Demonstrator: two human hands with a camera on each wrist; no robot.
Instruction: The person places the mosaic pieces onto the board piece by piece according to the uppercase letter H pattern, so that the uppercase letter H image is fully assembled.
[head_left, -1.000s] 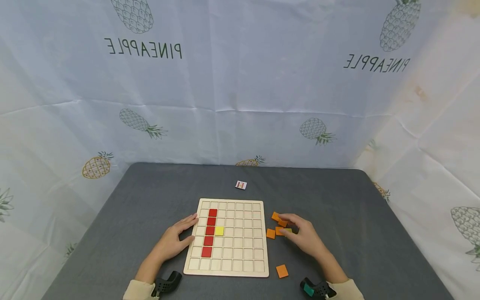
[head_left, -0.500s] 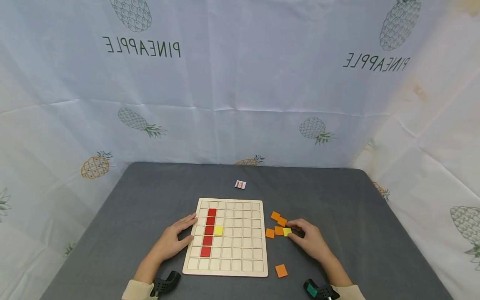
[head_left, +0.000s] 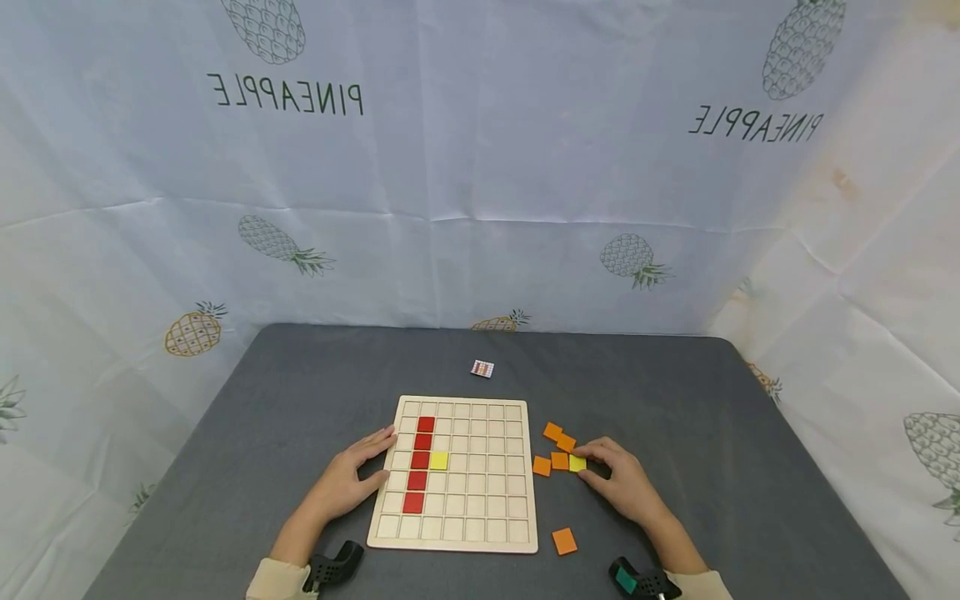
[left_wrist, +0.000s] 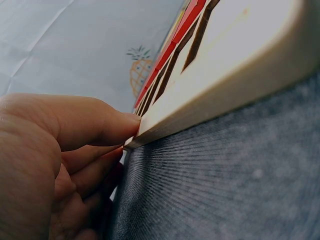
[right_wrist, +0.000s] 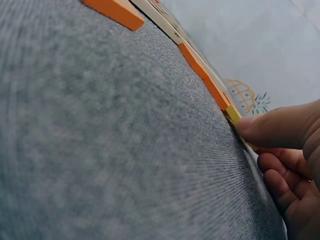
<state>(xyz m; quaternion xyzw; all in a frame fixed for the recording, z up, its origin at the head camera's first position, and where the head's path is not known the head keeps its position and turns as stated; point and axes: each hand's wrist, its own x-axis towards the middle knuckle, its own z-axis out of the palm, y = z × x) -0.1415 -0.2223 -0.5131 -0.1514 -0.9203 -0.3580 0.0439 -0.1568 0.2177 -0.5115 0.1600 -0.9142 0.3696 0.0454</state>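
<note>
A pale wooden grid board (head_left: pixel 476 484) lies flat on the dark table. A column of several red tiles (head_left: pixel 420 460) fills cells near its left side, with one yellow tile (head_left: pixel 438 461) beside the middle red one. My left hand (head_left: pixel 349 479) rests along the board's left edge; in the left wrist view its thumb (left_wrist: pixel 117 125) touches that edge. To the right of the board, my right hand (head_left: pixel 621 479) pinches another yellow tile (head_left: pixel 577 463) between thumb and forefinger. That tile is low at the table, at the end of a row of orange tiles (head_left: pixel 560 461).
More orange tiles (head_left: pixel 552 431) lie loosely just behind that row. A single orange tile (head_left: pixel 564 542) sits nearer the front, right of the board's corner. Behind the board lies a small printed card (head_left: pixel 482 368). A white pineapple-print curtain (head_left: pixel 465 167) hangs behind the table (head_left: pixel 337 358).
My right hand has drawn back slightly to the right, and its fingers, which covered part of the loose yellow tile, now pinch its right side. The left hand and board have stayed put.
</note>
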